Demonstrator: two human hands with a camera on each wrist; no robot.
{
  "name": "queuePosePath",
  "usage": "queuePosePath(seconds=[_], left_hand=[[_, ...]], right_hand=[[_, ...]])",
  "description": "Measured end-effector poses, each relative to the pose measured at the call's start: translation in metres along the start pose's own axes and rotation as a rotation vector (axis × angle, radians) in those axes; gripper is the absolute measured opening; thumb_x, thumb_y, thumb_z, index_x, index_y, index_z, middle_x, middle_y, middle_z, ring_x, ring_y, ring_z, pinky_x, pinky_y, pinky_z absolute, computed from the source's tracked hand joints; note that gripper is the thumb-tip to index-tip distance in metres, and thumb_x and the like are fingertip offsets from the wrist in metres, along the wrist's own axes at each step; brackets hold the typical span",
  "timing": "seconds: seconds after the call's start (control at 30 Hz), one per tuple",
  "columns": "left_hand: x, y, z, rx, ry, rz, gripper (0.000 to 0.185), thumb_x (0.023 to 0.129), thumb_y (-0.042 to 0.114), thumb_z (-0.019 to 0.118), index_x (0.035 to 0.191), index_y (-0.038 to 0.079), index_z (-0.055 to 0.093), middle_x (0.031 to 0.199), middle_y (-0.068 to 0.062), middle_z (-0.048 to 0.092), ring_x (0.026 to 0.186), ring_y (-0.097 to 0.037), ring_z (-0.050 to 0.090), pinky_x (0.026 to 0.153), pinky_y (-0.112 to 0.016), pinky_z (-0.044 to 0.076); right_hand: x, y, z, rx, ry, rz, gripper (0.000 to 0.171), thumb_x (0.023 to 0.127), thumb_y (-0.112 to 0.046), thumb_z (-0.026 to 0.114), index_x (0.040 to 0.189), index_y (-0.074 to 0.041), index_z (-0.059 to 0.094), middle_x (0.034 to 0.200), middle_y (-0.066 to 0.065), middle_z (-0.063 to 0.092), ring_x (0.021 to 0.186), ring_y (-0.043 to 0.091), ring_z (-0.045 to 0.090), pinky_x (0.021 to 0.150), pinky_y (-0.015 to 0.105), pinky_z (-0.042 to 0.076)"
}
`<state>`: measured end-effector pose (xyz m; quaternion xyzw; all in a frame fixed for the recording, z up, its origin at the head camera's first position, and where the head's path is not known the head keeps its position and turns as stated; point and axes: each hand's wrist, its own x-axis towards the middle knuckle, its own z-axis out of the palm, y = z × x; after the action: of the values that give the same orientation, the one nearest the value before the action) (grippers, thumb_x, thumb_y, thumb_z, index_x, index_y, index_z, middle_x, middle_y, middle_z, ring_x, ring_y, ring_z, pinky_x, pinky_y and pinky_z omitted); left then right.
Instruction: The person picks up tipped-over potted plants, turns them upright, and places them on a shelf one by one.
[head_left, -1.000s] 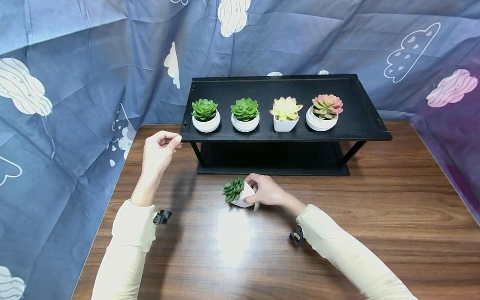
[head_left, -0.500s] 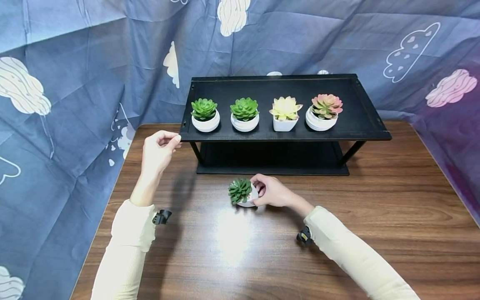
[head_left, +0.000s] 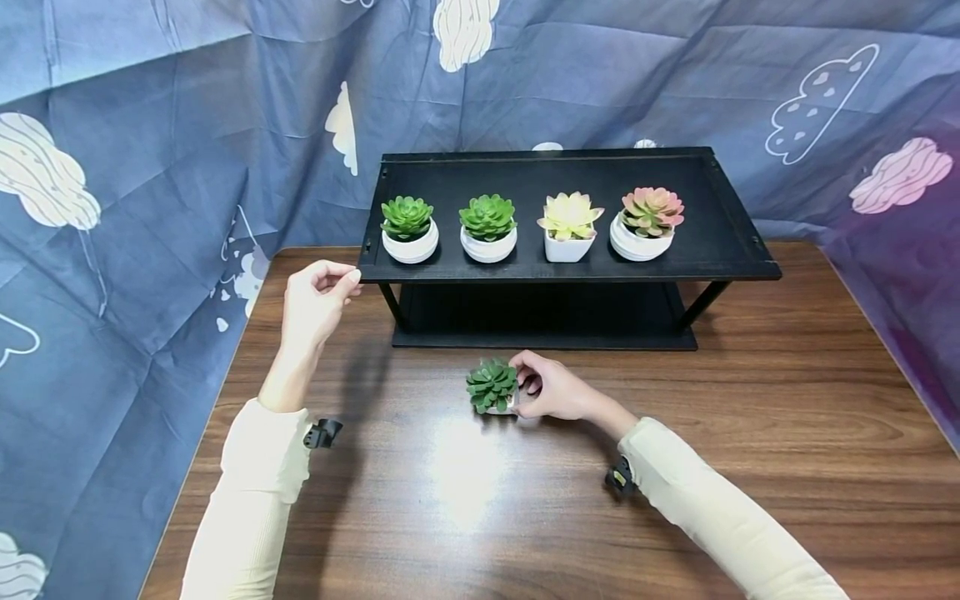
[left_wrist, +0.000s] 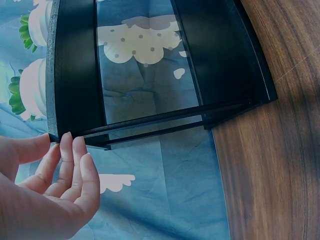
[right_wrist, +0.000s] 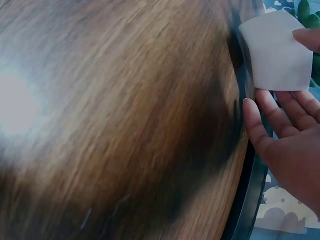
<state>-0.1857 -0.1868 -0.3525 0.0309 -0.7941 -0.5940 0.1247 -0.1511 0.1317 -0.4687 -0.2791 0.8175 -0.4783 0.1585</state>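
In the head view my right hand (head_left: 555,390) grips a potted succulent (head_left: 492,385) with dark green leaves, in front of a black two-tier shelf (head_left: 547,173). The right wrist view shows its white pot (right_wrist: 277,55) between thumb and fingers; most leaves are hidden there. My left hand (head_left: 313,304) pinches the front left corner of the shelf's top board, as the left wrist view confirms with thumb and fingertips (left_wrist: 66,137) at that corner. On the top board stand two bright green succulents (head_left: 407,218) in round white pots, a yellow one (head_left: 570,218) and a pink-green one (head_left: 652,213).
The shelf stands at the back of a brown wooden table (head_left: 795,400). Its lower board (head_left: 547,340) lies under the top one, with slanted posts at the sides. A blue cloth (head_left: 187,108) with cloud prints hangs behind and to the left.
My right hand has shifted slightly right with the potted succulent, which has turned from lying sideways to a more upright stance. My left hand stays at the shelf corner.
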Motion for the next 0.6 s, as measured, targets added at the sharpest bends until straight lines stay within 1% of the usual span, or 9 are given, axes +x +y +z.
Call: queuePosePath(seconds=[0.27, 0.43, 0.6], left_hand=[[-0.0007, 0.0009, -0.0003, -0.002, 0.000, -0.006, 0.021, 0.085, 0.004, 0.062, 0.097, -0.013, 0.060, 0.061, 0.018, 0.058, 0.059, 0.001, 0.059, 0.058, -0.014, 0.047], [-0.0010, 0.0010, -0.0003, -0.009, 0.000, -0.006, 0.021, 0.085, 0.004, 0.062, 0.097, -0.013, 0.060, 0.061, 0.017, 0.058, 0.059, 0.001, 0.059, 0.057, -0.014, 0.046], [-0.0006, 0.0009, -0.0002, -0.006, 0.000, -0.008, 0.021, 0.085, 0.004, 0.062, 0.096, -0.013, 0.060, 0.061, 0.018, 0.058, 0.059, 0.001, 0.058, 0.057, -0.014, 0.046]], right_hand=[[-0.0057, 0.0026, -0.0038, -0.011, -0.038, 0.018, 0.050, 0.065, -0.002, 0.068, 0.109, -0.002, 0.047, 0.099, 0.012, 0.053, 0.088, 0.026, 0.053, 0.076, 0.041, 0.048], [-0.0082, 0.0027, -0.0064, -0.005, -0.051, 0.023, 0.048, 0.068, -0.002, 0.069, 0.110, -0.002, 0.046, 0.100, 0.013, 0.054, 0.087, 0.025, 0.053, 0.077, 0.042, 0.048], [-0.0099, 0.0056, -0.0077, 0.007, -0.044, 0.025, 0.051, 0.068, -0.006, 0.075, 0.110, -0.001, 0.046, 0.098, 0.013, 0.053, 0.084, 0.024, 0.053, 0.075, 0.043, 0.049]])
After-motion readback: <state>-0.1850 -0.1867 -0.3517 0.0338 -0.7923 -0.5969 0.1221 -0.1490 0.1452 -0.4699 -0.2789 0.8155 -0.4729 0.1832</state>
